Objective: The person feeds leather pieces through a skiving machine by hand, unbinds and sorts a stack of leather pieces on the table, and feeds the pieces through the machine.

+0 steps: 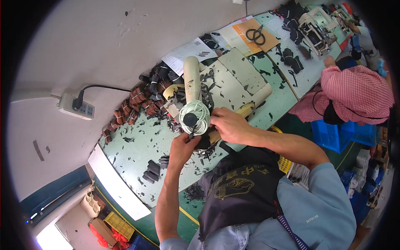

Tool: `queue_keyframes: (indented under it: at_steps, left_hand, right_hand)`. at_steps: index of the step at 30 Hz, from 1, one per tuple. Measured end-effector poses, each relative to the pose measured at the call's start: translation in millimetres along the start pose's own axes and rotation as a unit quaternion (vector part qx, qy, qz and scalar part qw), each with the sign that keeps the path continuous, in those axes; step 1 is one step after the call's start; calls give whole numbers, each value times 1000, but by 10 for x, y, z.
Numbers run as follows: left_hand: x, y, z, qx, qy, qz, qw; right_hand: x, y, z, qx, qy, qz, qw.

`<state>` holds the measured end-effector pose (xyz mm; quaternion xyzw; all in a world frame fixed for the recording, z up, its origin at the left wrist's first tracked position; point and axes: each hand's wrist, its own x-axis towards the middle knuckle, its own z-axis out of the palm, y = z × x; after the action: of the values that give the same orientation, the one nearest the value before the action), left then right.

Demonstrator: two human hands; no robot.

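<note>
A cream machine [192, 79] stands on the pale green table, its arm rising in front of me. A coil of pale green cord [201, 111] is wound round a black knob [190, 120] at the near end of that arm. My left hand [182, 149] is closed just below the coil, fingertips pinched beside a dark piece [203, 142]; what they grip is partly hidden. Close to the coil's right side, my right hand [230, 125] has its fingers curled together; anything between them is hidden. Small dark bundles [152, 171] lie left of my left forearm.
Tied brown bundles [137, 98] line the wall. Dark scraps litter the table [137, 156]. Black scissors [255, 35] rest on an orange sheet near papers [189, 54]. A power strip [76, 106] hangs at left. Another person in a pink checked shirt [354, 91] works at right by blue crates [333, 135].
</note>
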<state>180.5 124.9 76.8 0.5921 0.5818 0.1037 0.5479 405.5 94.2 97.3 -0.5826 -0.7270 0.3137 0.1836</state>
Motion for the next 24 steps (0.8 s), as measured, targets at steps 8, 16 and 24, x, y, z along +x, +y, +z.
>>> queue_keyframes:
  at_steps: [8,16,24]
  left_hand:
    - [-68,135,2,-65,-31,-95,993]
    - [-114,83,0,-130,-67,-64,987]
    - [-81,216,111,2,57,-12,998]
  right_hand:
    - [-60,74,-95,57,-37,27,997]
    - [-51,-20,-83,-58,-12,20,998]
    - [-76,115,-74,60,-16,-3,998]
